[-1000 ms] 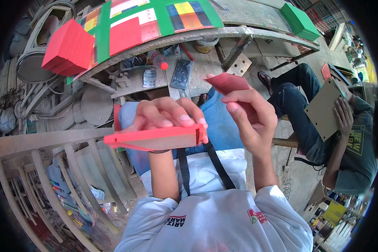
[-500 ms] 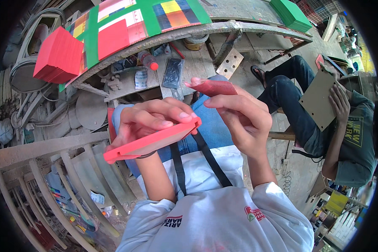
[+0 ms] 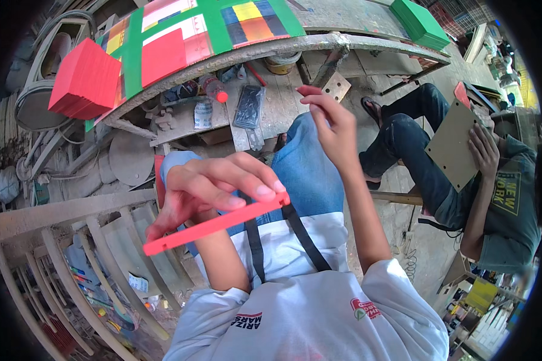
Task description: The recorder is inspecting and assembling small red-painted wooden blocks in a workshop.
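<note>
L grip (image 3: 208,185) clamped on red panel (image 3: 218,224); R grip (image 3: 336,123) can't tell; bucket (image 3: 282,64) contents unclear.

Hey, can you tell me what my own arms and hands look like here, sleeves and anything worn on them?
The loose, short white fabric left sleeve and matching right sleeve leave both forearms bare. The left hand and right hand are ungloved. I see no watch on the right wrist; the left one is mostly hidden.
</note>
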Demonstrator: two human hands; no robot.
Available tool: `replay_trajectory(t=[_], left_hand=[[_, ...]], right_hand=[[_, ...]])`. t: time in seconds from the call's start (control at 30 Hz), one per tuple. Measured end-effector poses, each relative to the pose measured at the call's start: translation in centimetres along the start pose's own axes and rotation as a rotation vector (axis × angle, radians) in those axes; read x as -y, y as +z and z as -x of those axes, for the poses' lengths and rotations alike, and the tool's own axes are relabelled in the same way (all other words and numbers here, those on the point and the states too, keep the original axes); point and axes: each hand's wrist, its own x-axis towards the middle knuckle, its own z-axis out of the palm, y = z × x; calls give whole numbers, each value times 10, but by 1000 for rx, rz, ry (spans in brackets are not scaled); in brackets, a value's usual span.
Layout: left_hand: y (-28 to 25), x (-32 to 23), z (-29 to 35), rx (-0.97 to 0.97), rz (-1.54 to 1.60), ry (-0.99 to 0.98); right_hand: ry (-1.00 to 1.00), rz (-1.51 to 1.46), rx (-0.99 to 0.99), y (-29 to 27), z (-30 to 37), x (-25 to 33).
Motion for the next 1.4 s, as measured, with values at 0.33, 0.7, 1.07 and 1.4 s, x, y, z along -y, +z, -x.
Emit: replay_trajectory(t=[0.33,0.7,1.07,1.4], left_hand=[[31,-23,-17,23,76,38],[19,-23,-23,142,97,93],[9,-18,-24,122,174,62],[2,-14,-28,105,215,95]], right_hand=[[21,406,74,18,25,-141],[230,611,197,32,-5,-169],[287,620,236,38,-9,-167],[312,640,252,46,-10,-172]])
